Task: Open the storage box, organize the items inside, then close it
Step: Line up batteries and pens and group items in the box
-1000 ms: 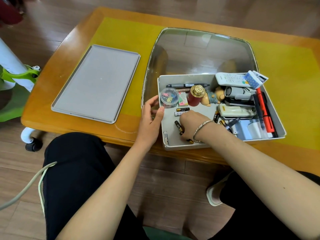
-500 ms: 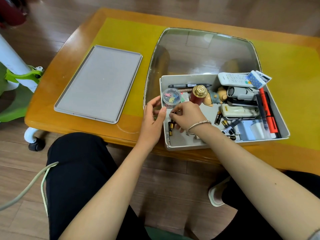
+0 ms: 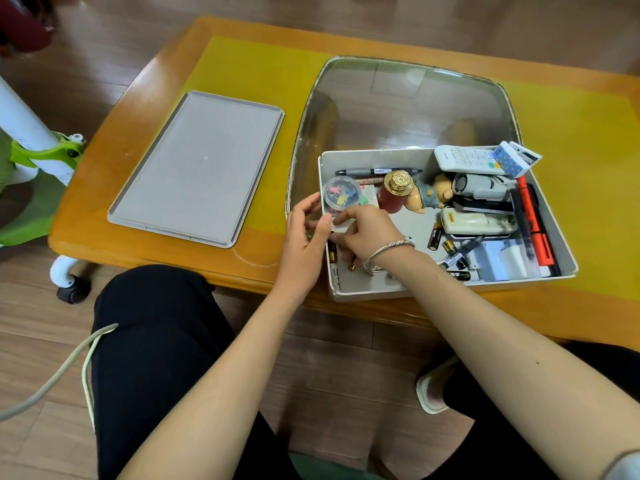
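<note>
Head view: storage box (image 3: 561,268) open near the front edge of the wooden table (image 3: 145,109), its grey lid (image 3: 197,168) flat and well to the left of the box. Left hand (image 3: 304,233) at the box's left wall, fingers curled, thumb against the rim — grasp on the wall itself hard to confirm. Right hand (image 3: 367,233) inside the box by that same wall, fingers bent over batteries (image 3: 333,252); pinching one or only touching, cannot tell. Just behind the hands in the box, a clear round tub of coloured clips (image 3: 341,194), a red jar with gold cap (image 3: 394,190), a black pen (image 3: 374,172) along the back wall. Toward the box's right side, a white remote (image 3: 464,159), a grey device (image 3: 481,188), red markers (image 3: 533,223), loose batteries (image 3: 434,235) — all crowded, overlapping. Right wrist and bracelet (image 3: 388,249) covering part of the box floor.
</note>
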A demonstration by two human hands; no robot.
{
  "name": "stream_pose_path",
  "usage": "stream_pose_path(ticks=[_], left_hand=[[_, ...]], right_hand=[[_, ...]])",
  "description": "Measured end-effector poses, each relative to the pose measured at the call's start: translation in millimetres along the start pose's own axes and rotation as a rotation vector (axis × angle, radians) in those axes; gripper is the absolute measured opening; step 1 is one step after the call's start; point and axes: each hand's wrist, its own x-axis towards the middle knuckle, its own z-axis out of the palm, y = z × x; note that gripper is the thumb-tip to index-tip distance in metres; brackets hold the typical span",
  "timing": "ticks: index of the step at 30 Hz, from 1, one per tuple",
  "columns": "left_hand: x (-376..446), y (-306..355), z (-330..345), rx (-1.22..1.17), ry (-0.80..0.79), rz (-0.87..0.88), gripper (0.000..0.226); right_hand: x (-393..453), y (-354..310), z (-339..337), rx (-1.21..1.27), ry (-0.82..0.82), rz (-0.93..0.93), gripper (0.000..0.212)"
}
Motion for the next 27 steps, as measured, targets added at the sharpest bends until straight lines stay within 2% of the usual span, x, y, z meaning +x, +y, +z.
stream_pose_path(ticks=[5,11,15,17,20,23,27], left_hand=[[0,0,0,0.012,-0.001,0.009,0.037],[0,1,0,0.008,0.001,0.012,0.037],[0,1,1,0.005,0.000,0.008,0.038],[0,2,1,0.002,-0.001,0.004,0.037],[0,1,1,-0.012,0.002,-0.010,0.038],[0,2,2,-0.017,0.001,-0.020,0.039],[-1,3,1,-0.022,-0.010,-0.031,0.038]], right_hand=[[-1,1,1,0.009,-0.111,-0.017,0.024],[-1,7,-1,0.057,-0.058,-0.003,0.025],[-2,8,1,-0.049,-0.065,-0.037,0.021],[-4,8,-2,-0.116,-0.092,-0.019,0.025],[-11,8,-4,-0.153,-0.222,0.019,0.037],[-14,7,-4,-0.215,-0.284,-0.062,0.052],[-17,9,-9,-0.157,-0.313,-0.072,0.052]])
